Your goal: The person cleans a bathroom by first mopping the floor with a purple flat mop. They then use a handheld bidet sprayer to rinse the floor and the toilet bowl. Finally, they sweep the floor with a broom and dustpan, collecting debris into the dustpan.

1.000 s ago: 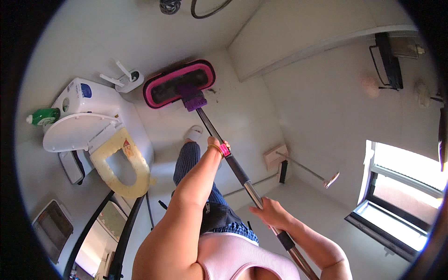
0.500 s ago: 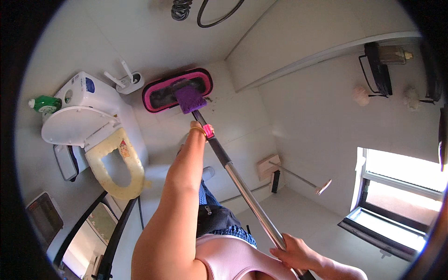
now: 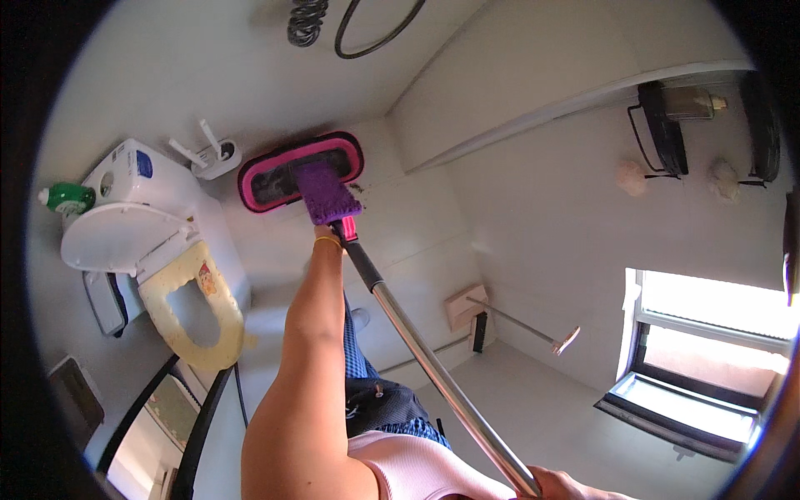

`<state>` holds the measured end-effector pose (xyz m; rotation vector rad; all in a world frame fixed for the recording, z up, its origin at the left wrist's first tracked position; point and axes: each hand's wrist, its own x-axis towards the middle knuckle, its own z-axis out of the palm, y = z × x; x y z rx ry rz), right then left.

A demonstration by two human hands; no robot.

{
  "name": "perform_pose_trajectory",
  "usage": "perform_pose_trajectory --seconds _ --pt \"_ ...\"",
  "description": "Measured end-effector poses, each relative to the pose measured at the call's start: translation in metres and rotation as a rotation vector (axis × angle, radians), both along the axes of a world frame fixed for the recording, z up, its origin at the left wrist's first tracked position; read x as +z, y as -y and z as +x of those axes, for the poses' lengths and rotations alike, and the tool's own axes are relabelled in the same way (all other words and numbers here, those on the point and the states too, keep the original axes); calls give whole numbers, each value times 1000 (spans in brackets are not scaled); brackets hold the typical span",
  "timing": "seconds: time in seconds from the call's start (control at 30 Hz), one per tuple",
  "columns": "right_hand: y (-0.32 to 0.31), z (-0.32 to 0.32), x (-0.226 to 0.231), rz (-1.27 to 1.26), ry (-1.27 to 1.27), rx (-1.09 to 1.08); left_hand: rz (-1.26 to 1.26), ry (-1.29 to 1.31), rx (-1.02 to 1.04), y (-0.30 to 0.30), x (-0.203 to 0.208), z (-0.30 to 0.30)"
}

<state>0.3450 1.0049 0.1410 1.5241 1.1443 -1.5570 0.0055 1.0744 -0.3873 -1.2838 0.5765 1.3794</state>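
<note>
A flat mop (image 3: 417,342) with a long steel pole slants across the view. Its purple fuzzy pad (image 3: 325,196) tips over the near rim of a pink and black oval bucket (image 3: 265,190) with dark water inside. My left hand (image 3: 326,233) is closed on the mop just below the pad, beside the pink clip; its fingers are mostly hidden. Down by the lower edge, my right hand (image 3: 554,483) is wrapped round the upper part of the pole, partly cut off by the frame.
On the left stand a toilet with a yellow padded seat (image 3: 175,325), a green bottle (image 3: 68,198) and a white brush holder (image 3: 218,160). Dark specks (image 3: 360,190) lie beside the bucket. To the right, a long-handled dustpan (image 3: 467,307) and an open window (image 3: 700,350).
The mop pad has come toward me, out of the bucket's middle to its near rim. Both hands have moved with it, the right one lower in the view. The whole view has shifted slightly.
</note>
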Motion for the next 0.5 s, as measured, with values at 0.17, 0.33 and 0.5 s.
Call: perform_pose_trajectory --seconds 0.17,0.33,0.5 --pt "-10 -4 20 -40 53 13 -5 -44 4 -9 -4 -18" --pt "-33 -26 34 -118 132 34 -5 -60 8 -19 -7 -25" --pt "-39 -25 27 -70 95 63 19 -67 32 -31 -18 -22"
